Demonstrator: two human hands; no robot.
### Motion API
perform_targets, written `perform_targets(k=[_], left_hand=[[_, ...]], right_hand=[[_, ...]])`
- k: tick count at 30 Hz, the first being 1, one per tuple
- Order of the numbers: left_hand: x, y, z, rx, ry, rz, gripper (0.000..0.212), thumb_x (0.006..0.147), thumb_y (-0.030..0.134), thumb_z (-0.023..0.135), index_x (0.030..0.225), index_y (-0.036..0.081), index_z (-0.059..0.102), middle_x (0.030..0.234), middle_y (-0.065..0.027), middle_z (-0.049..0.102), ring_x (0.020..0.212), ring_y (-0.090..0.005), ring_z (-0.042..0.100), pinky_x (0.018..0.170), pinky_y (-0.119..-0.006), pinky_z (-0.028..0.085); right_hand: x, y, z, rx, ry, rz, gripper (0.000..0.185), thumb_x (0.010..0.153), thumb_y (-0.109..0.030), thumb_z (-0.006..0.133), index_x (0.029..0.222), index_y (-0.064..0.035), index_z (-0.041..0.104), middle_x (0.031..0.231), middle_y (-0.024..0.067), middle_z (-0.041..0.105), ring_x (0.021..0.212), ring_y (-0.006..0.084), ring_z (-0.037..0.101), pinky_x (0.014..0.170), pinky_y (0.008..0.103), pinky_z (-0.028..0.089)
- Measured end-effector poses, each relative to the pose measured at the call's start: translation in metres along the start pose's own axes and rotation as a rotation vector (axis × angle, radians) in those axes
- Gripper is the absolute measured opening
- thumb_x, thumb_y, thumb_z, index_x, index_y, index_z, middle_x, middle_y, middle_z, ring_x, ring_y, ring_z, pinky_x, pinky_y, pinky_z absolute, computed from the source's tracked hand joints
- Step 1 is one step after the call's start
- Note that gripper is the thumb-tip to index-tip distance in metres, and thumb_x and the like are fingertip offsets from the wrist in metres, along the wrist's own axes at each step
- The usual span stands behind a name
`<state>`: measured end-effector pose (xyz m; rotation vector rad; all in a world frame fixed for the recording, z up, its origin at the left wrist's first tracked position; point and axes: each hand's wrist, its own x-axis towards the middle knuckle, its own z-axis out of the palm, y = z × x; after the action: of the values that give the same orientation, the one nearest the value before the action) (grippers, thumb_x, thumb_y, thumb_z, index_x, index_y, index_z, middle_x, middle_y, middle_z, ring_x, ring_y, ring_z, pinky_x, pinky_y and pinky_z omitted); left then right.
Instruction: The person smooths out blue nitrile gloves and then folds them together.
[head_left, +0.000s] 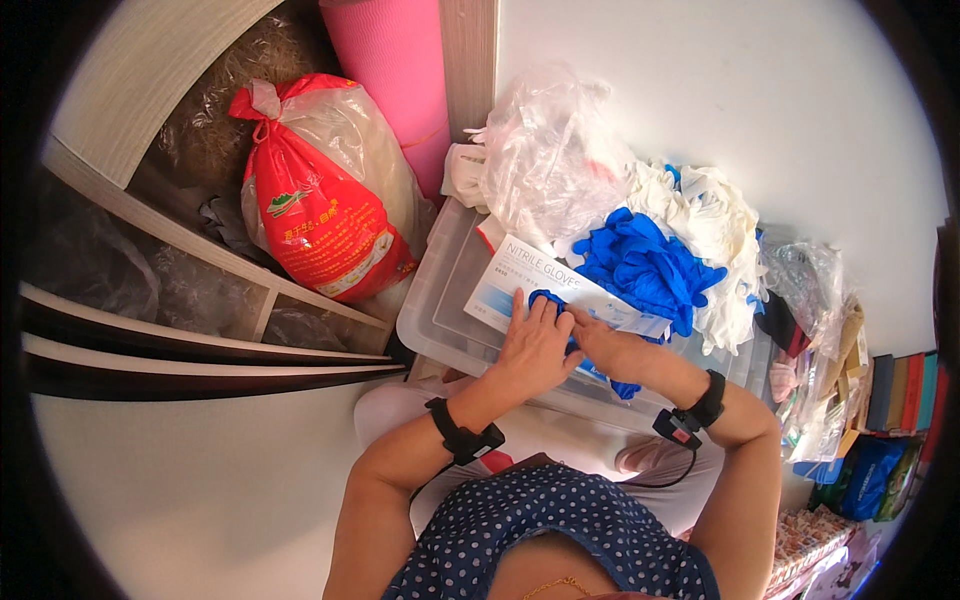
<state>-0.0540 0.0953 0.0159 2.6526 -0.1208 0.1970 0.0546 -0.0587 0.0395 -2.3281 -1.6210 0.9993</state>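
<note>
A white and blue disposable-glove box (495, 277) bearing writing lies aslant on a translucent plastic storage bin lid (427, 330). My left hand (531, 346) presses its fingers into a bunched blue disposable glove (546, 297) against the box. Close beside it, my right hand (606, 346) has curled fingers at the same blue material; its fingertips are partly hidden. More blue glove material (626, 390) shows below my right wrist. Just beyond the box sits a heap of blue gloves (645, 262), against a larger pile of white gloves (724, 225).
A clear plastic bag (555, 157) rests at the bin's far side. To the left, a tied red and clear bag (322, 210) stands by a pink roll (397, 67) and open drawers (150, 255). Plastic-wrapped items (810, 292) and books (900, 390) line the right. A white wall (712, 82) rises behind.
</note>
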Motion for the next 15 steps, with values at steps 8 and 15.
perform_targets(k=[8,15], left_hand=[[-0.003,-0.001,-0.003,-0.006,-0.004,0.029,0.047,0.077,0.033,0.077,0.106,0.0,0.058,0.112,-0.019,0.057,0.117,-0.0358,0.049,0.113,-0.063,0.025],[-0.001,-0.004,-0.006,-0.013,0.015,0.057,0.056,0.075,0.035,0.08,0.112,-0.001,0.058,0.133,-0.0244,0.051,0.128,-0.0378,0.044,0.114,-0.061,0.027]], right_hand=[[-0.014,-0.023,0.002,0.043,0.061,0.126,0.059,0.096,-0.004,0.049,0.151,0.0036,0.029,0.163,0.022,0.022,0.14,0.0402,0.042,0.107,0.043,0.047],[-0.017,-0.031,0.008,-0.387,0.284,0.097,0.059,0.088,-0.005,0.058,0.144,0.006,0.044,0.158,0.0184,0.035,0.138,0.03,0.047,0.108,0.0427,0.046]])
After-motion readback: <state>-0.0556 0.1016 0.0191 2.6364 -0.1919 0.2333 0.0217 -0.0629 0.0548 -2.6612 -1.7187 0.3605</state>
